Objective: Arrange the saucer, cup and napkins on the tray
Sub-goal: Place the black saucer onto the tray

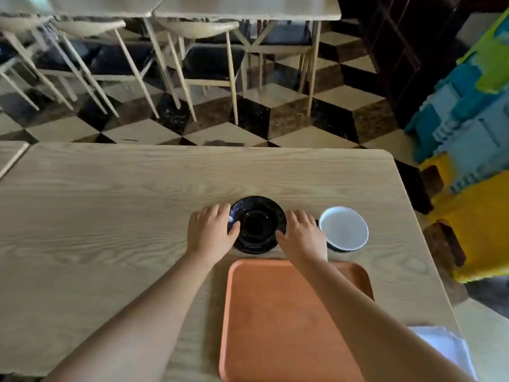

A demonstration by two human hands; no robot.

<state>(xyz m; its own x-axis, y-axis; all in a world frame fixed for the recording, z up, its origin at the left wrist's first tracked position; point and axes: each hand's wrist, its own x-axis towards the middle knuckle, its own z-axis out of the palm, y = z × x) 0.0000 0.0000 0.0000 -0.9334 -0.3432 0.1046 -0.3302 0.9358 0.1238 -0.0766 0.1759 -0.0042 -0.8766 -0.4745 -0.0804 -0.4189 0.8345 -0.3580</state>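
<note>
The tray (275,321) is running off the picture's 6 o'clock edge, its right side lying hidden under the right forearm. At 5 o'clock the napkins (443,346) are showing only partly, perhaps a small stack. The left hand (210,231) and right hand (301,234) are covering the saucer's (257,224) side rims.

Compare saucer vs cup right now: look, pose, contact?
The saucer is black, flat and shallow; the cup is white inside and deeper. The left hand and right hand flank the saucer's rim; only the right hand's edge is near the cup. Both sit upright on the table, off the tray.
</note>
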